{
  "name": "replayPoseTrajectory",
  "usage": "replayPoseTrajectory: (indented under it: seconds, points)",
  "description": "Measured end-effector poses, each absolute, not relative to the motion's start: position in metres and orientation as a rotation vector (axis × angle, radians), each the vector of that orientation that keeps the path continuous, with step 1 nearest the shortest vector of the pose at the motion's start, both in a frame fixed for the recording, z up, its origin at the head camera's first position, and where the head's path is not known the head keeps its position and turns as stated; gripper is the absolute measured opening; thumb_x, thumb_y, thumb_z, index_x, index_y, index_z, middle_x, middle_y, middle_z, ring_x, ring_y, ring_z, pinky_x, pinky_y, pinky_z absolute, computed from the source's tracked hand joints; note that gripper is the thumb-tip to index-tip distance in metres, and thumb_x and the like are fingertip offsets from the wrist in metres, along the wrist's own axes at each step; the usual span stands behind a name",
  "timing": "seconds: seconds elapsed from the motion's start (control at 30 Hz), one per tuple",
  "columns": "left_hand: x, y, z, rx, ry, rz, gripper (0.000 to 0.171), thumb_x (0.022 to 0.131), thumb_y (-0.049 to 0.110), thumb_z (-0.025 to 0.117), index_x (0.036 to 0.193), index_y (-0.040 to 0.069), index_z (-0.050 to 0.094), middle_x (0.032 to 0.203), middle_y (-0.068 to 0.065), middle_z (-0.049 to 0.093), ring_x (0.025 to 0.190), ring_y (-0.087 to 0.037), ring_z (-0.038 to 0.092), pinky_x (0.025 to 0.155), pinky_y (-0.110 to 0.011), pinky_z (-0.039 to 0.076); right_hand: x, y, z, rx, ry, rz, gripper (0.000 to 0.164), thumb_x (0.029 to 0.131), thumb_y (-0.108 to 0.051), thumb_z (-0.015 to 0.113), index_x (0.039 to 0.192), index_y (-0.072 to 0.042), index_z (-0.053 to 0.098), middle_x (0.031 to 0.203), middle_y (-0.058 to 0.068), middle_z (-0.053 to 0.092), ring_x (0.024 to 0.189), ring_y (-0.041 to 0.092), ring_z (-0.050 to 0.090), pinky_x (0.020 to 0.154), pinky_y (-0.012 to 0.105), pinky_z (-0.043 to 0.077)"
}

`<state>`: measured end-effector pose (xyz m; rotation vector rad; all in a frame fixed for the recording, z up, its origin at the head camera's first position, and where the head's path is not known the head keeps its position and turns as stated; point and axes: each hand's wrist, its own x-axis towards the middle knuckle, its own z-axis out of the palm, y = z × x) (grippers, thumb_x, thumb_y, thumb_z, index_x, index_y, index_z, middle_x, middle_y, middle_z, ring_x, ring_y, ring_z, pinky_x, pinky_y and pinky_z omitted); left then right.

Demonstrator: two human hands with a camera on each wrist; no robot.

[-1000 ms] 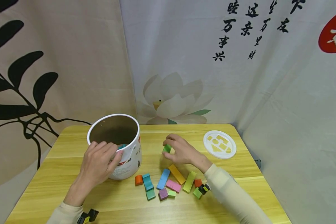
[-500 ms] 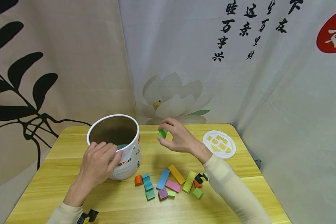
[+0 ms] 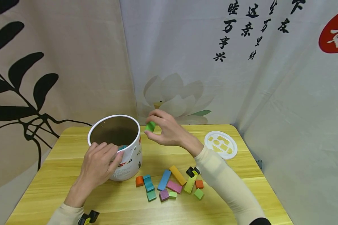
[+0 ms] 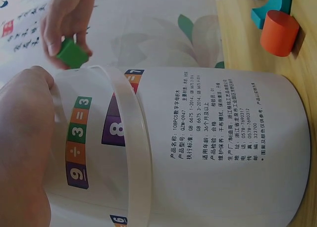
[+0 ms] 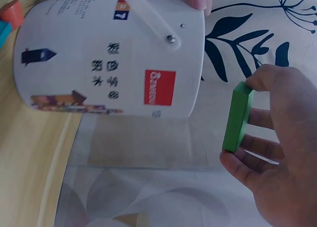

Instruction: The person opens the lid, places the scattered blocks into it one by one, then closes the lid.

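Note:
My left hand (image 3: pixel 99 164) grips the near rim of a white printed bucket (image 3: pixel 130 162), fingers over the edge and thumb outside. Something teal shows inside the bucket just past that hand. My right hand (image 3: pixel 169 129) pinches a green block (image 3: pixel 150 126) between thumb and fingers, held in the air just right of the bucket's rim. In the right wrist view the green block (image 5: pixel 237 117) looks flat and long, apart from the bucket (image 5: pixel 133 54). The left wrist view shows the bucket's text and its pale handle strap (image 4: pixel 133 153).
Several coloured blocks lie in front of the bucket, among them an orange cylinder (image 3: pixel 139 181), a blue block (image 3: pixel 164 180), a yellow-orange block (image 3: pixel 177 175) and a pink block (image 3: pixel 174 187). A white lid with cutouts (image 3: pixel 221 145) lies at the table's right rear.
My right hand has lifted the green block from above the table and carried it up and leftward to beside the bucket rim. My left hand stays on the rim.

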<state>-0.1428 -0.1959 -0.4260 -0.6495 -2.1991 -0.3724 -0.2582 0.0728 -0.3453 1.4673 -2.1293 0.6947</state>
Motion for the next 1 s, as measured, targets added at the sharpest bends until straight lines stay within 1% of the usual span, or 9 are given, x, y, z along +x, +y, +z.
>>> replayPoseTrajectory:
  seconds: [0.23, 0.33, 0.43, 0.67, 0.8, 0.9, 1.0]
  points:
    - [-0.143, -0.196, -0.425, -0.657, -2.190, -0.373, 0.037, 0.100, 0.036, 0.048, 0.071, 0.013, 0.051, 0.066, 0.000, 0.063, 0.060, -0.019, 0.047, 0.059, -0.037, 0.028, -0.260, 0.049, -0.334, 1.510, -2.144, 0.731, 0.029, 0.090, -0.031, 0.071, 0.106, -0.008, 0.075, 0.109, 0.003, 0.063, 0.096, 0.011, 0.056, 0.083, 0.026, 0.049]
    - [-0.143, -0.197, -0.426, -0.659, -2.190, -0.374, 0.037, 0.100, 0.036, 0.048, 0.071, 0.012, 0.052, 0.066, 0.000, 0.063, 0.059, -0.019, 0.047, 0.059, -0.036, 0.028, -0.261, 0.038, -0.332, 1.529, -2.176, 0.727, 0.030, 0.091, -0.032, 0.070, 0.109, -0.008, 0.074, 0.112, 0.002, 0.063, 0.098, 0.011, 0.057, 0.084, 0.025, 0.049]
    - [-0.143, -0.197, -0.426, -0.659, -2.193, -0.375, 0.037, 0.100, 0.036, 0.048, 0.072, 0.012, 0.052, 0.067, 0.000, 0.064, 0.059, -0.019, 0.047, 0.059, -0.036, 0.028, -0.261, 0.028, -0.330, 1.544, -2.217, 0.708, 0.030, 0.092, -0.033, 0.069, 0.111, -0.010, 0.074, 0.115, 0.003, 0.064, 0.102, 0.012, 0.057, 0.089, 0.025, 0.048]
    - [-0.143, -0.197, -0.426, -0.656, -2.197, -0.375, 0.036, 0.100, 0.036, 0.048, 0.072, 0.013, 0.052, 0.065, 0.001, 0.061, 0.059, -0.019, 0.047, 0.060, -0.036, 0.029, -0.264, 0.006, -0.333, 1.588, -2.303, 0.646, 0.031, 0.093, -0.034, 0.068, 0.114, -0.012, 0.073, 0.118, 0.001, 0.062, 0.102, 0.009, 0.057, 0.088, 0.021, 0.047]
    - [-0.142, -0.197, -0.426, -0.653, -2.199, -0.372, 0.037, 0.100, 0.036, 0.047, 0.072, 0.013, 0.051, 0.065, 0.001, 0.061, 0.060, -0.019, 0.048, 0.060, -0.037, 0.030, -0.264, -0.002, -0.334, 1.609, -2.327, 0.613, 0.032, 0.094, -0.034, 0.068, 0.117, -0.012, 0.073, 0.121, 0.002, 0.061, 0.104, 0.009, 0.056, 0.089, 0.020, 0.046]
    - [-0.143, -0.197, -0.426, -0.653, -2.201, -0.369, 0.038, 0.100, 0.037, 0.046, 0.072, 0.013, 0.051, 0.065, 0.001, 0.061, 0.060, -0.019, 0.048, 0.060, -0.037, 0.030, -0.263, -0.006, -0.334, 1.622, -2.349, 0.581, 0.033, 0.095, -0.034, 0.067, 0.119, -0.013, 0.072, 0.125, 0.002, 0.061, 0.109, 0.010, 0.055, 0.094, 0.021, 0.045]
    - [-0.143, -0.198, -0.426, -0.654, -2.202, -0.370, 0.038, 0.101, 0.037, 0.046, 0.072, 0.013, 0.051, 0.065, 0.000, 0.062, 0.060, -0.019, 0.048, 0.060, -0.037, 0.030, -0.262, -0.008, -0.334, 1.636, -2.371, 0.538, 0.036, 0.097, -0.036, 0.065, 0.124, -0.012, 0.071, 0.131, 0.004, 0.060, 0.117, 0.013, 0.054, 0.102, 0.024, 0.043]
